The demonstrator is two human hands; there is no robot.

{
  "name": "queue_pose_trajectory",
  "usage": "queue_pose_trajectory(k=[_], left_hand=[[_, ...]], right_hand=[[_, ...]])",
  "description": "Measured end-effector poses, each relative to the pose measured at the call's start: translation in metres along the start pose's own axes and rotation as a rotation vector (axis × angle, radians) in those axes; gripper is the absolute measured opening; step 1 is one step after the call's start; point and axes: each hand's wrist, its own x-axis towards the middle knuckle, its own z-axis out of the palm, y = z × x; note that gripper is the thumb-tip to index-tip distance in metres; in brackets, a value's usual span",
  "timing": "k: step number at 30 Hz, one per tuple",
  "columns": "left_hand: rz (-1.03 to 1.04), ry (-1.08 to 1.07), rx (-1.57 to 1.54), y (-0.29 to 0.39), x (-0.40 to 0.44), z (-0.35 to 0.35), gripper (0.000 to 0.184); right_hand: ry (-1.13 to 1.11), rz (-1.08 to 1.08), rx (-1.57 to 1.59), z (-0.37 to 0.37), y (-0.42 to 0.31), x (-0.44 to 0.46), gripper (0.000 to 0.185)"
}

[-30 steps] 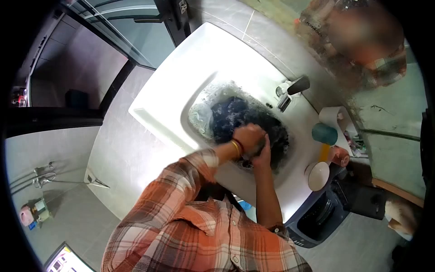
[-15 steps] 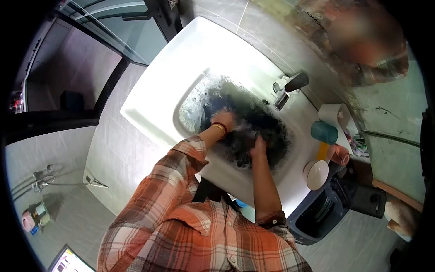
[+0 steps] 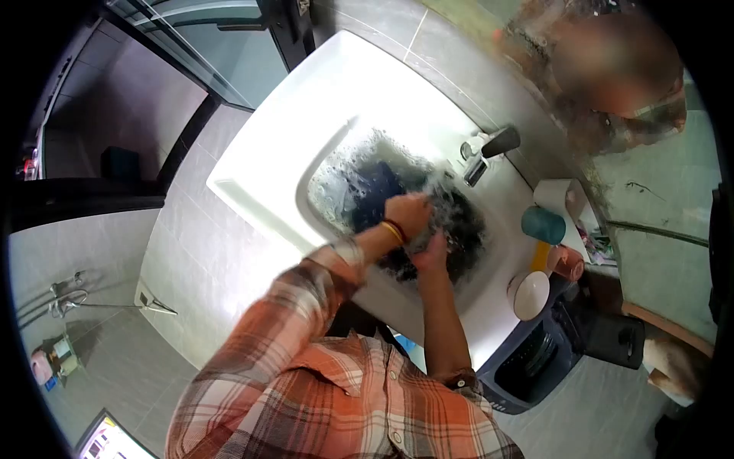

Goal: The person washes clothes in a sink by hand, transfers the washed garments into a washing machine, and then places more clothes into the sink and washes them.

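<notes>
1. Far left: black-framed clear glass door [image 3: 229, 65], beside a dim tiled area [image 3: 145, 84].
2. Left: chrome shower mixer [image 3: 67, 301] against pale grey marbled wall tiles [image 3: 103, 249].
3. Right: large, stained glass mirror [image 3: 661, 168].
4. Near right: pale grey tiled floor [image 3: 600, 394].

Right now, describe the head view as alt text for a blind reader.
A person's bare left hand and bare right hand are close together at dark wet fabric in sudsy water, inside a white washbasin. A chrome faucet stands beyond; a teal cup and round white bowl sit to the right.
</notes>
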Motion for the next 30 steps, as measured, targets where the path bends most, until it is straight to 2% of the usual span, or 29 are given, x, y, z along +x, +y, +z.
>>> queue_pose_trajectory(k=[1,3,4,6,8,9,11,12,14,17,18,19,21,24,27,29,30], left_hand=[[0.04,0.073,-0.062,-0.009,0.001,-0.002,0.024],[-0.025,0.079,-0.067,-0.004,-0.006,-0.005,0.021],[0.048,0.025,-0.051,0.009,-0.02,-0.009,0.02],[0.189,-0.084,-0.025,0.038,-0.053,-0.012,0.018],[0.137,-0.02,0.046,0.015,-0.043,0.018,0.016],[0.114,0.017,0.069,0.007,-0.033,0.032,0.015],[-0.096,-0.036,-0.035,-0.024,-0.008,0.004,0.015],[-0.05,-0.023,0.022,-0.039,-0.003,-0.005,0.013],[-0.014,-0.052,0.086,-0.061,-0.003,-0.014,0.016],[0.241,0.101,0.05,-0.067,-0.014,-0.012,0.028],[0.27,0.08,-0.086,-0.053,-0.018,-0.015,0.041],[0.345,0.097,-0.184,-0.047,-0.015,-0.005,0.047],[-0.012,-0.397,-0.372,-0.036,-0.014,0.002,0.049],[0.225,-0.545,-0.332,-0.047,-0.006,0.031,0.044],[0.199,-0.517,-0.148,-0.052,0.006,0.017,0.036],[-0.05,-0.179,-0.312,-0.069,0.017,-0.003,0.025],[-0.094,-0.168,-0.246,-0.081,0.02,0.006,0.024]], right_hand=[[0.057,-0.045,-0.055,0.006,0.0,-0.008,0.044],[0.145,-0.132,-0.14,0.017,0.008,-0.011,0.049],[0.17,-0.157,-0.175,0.017,0.007,-0.012,0.047],[-0.687,0.116,0.164,-0.024,0.0,0.02,0.046],[-0.26,-0.295,-0.585,-0.048,-0.008,0.026,0.042],[0.015,-0.36,-0.926,-0.06,-0.013,0.029,0.039],[0.106,-0.157,-0.146,0.021,-0.023,-0.032,0.039],[-0.025,-0.24,-0.122,0.019,-0.024,-0.036,0.036],[-0.045,-0.29,-0.216,0.002,-0.025,-0.035,0.035],[-0.059,-0.282,-0.265,-0.017,-0.021,-0.037,0.036],[-0.066,-0.255,-0.273,-0.018,-0.02,-0.035,0.037],[-0.07,-0.235,-0.282,-0.014,-0.017,-0.037,0.037],[-0.066,-0.206,-0.301,-0.01,-0.015,-0.045,0.038],[0.085,-0.329,-0.472,-0.014,-0.022,-0.045,0.036],[0.39,-0.491,-0.525,-0.025,-0.028,-0.051,0.034],[0.415,-0.581,-0.557,-0.054,-0.03,-0.047,0.034],[0.426,-0.626,-0.573,-0.066,-0.029,-0.043,0.034]])
